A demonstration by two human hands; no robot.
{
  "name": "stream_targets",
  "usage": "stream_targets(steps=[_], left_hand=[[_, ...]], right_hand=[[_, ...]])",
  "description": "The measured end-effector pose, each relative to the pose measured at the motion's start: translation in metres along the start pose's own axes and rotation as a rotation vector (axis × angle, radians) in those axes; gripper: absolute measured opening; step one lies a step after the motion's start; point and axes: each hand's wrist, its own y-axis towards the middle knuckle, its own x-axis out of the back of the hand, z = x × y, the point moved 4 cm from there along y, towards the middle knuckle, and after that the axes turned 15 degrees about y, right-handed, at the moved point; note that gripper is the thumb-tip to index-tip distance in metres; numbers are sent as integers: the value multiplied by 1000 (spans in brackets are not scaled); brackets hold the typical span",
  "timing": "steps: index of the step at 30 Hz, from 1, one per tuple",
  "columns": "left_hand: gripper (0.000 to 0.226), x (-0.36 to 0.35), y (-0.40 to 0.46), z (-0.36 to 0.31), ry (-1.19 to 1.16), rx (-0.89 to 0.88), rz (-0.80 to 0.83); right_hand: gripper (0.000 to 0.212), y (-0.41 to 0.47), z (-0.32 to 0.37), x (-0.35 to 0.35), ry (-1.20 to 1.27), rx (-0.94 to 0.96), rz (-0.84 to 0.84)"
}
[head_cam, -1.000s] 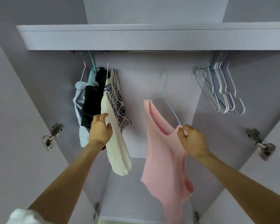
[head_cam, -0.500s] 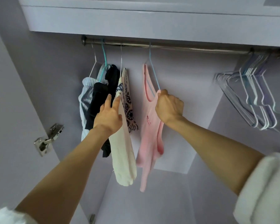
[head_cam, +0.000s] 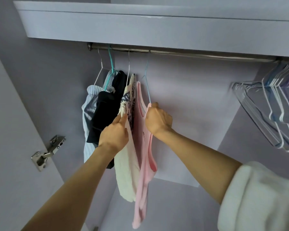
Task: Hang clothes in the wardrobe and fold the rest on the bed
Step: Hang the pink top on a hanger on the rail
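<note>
Hanging from the rail (head_cam: 190, 55), striped, dark and patterned clothes (head_cam: 107, 104) crowd the left end. The left hand (head_cam: 114, 136), fingers straight, presses the cream top (head_cam: 128, 164) aside, likely to make room. The right hand (head_cam: 158, 120) grips the pink top (head_cam: 143, 147) at its hanger (head_cam: 148, 87), already hooked on. Spare hangers (head_cam: 277, 114) wait at right.

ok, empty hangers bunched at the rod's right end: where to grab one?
Probably the outermost empty hanger, at its lower bar, coming from the open left side. The bunch fans leftward with its bars splayed apart, while the hooks crowd together at the rod.
</note>
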Motion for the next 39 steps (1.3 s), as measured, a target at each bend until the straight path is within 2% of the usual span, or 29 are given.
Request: stream_targets(steps=[4, 7, 10, 13, 15, 19, 22, 24, 31, 39], left_hand=[[57, 3, -15, 5, -38, -53, 61], [58, 5, -38, 9, -151, -32, 83], [55, 14, -83, 18, -312, 44, 42], [46, 25, -141, 32, -385, 152, 26], [42, 32, -184, 48, -383, 239, 24], [39, 36, -265, 85, -300, 394, 83], [39, 39, -322, 113, -244, 512, 143], [39, 45, -375, 132, -211, 651, 153], [33, 79, -604, 142, -162, 1250, 22], [27, 138, -859, 80, -4, 1799, -211]], right_hand=[[45, -29, 1, -8, 163, 42, 20], [51, -56, -4, -10, 244, 55, 28], [50, -96, -8, -4, 389, 0, 21], [37, -141, -6, -4, 512, -42, 67], [29, -171, 6, -15, 537, -27, 230], [25, -224, 37, -58, 484, 14, 674], [28, -254, 66, -82, 460, 110, 857], [28, -284, 90, -98, 445, 209, 981], [28, -450, 176, -135, 435, 556, 1403], [28, -695, 269, -104, 362, 990, 1786]])
